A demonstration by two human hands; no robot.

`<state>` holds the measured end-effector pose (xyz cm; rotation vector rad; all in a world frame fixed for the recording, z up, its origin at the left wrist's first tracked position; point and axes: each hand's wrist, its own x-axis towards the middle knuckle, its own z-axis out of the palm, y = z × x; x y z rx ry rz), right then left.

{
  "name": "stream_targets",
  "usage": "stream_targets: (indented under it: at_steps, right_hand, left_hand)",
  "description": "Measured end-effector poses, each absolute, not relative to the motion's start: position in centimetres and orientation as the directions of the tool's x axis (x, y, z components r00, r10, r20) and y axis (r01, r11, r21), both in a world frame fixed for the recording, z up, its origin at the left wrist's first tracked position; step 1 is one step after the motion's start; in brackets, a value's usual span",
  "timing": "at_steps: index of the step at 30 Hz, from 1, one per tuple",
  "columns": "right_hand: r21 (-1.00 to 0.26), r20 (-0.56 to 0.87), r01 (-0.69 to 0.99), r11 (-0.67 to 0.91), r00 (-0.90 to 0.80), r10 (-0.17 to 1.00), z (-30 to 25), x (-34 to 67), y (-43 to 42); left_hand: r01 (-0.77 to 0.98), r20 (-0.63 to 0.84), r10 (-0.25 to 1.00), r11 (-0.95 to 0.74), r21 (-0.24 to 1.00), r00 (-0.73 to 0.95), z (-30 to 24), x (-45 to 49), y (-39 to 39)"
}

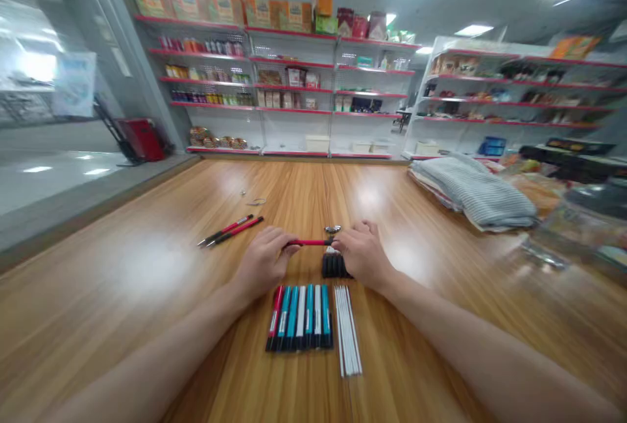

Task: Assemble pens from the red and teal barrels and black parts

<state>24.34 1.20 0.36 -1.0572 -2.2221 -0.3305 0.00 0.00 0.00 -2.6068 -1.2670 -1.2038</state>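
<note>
Both my hands hold one red pen (309, 242) level above the wooden table (147, 266). My left hand (264, 261) grips its left end and my right hand (361, 253) grips its right end. Just under my right hand lies a small pile of black pen parts (333, 265). Nearer to me, several red, teal and white pen barrels (300, 317) lie side by side in a row. A bundle of thin white refills (347, 329) lies to their right. Two red pens (230, 230) lie to the left of my left hand.
Small metal bits (255, 200) lie further out on the table, and a small metal piece (333, 229) sits just beyond the held pen. Folded striped cloth (473, 194) and clear packages (573, 227) sit at the right. Store shelves (294, 83) with goods stand behind.
</note>
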Motion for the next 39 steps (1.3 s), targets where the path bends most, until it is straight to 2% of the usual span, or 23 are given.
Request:
stream_targets:
  at_steps: [12, 22, 29, 35, 39]
  right_hand:
    - [-0.046, 0.664, 0.749, 0.661, -0.472, 0.58, 0.4, 24.4, 1.3]
    - [-0.004, 0.657, 0.738, 0.675, -0.507, 0.558, 0.7, 24.4, 1.2]
    - [0.049, 0.652, 0.689, 0.723, -0.57, 0.5, 1.4, 24.7, 0.9]
    - [-0.04, 0.643, 0.727, 0.686, -0.506, 0.575, 1.2, 24.6, 0.7]
    - [-0.066, 0.618, 0.745, 0.664, -0.491, 0.613, 1.0, 24.7, 0.9]
  left_hand:
    - [0.7, 0.571, 0.685, -0.67, 0.249, 0.452, 0.2, -0.2, 0.0]
    - [0.715, 0.534, 0.725, -0.638, 0.285, 0.435, 0.4, -0.1, -0.5]
    - [0.738, 0.536, 0.771, -0.574, 0.355, 0.343, 0.2, -0.1, -0.1]
    - [0.728, 0.57, 0.75, -0.59, 0.35, 0.335, 0.2, -0.1, -0.2]
    - [0.732, 0.585, 0.722, -0.613, 0.296, 0.369, 0.1, -0.3, 0.0]
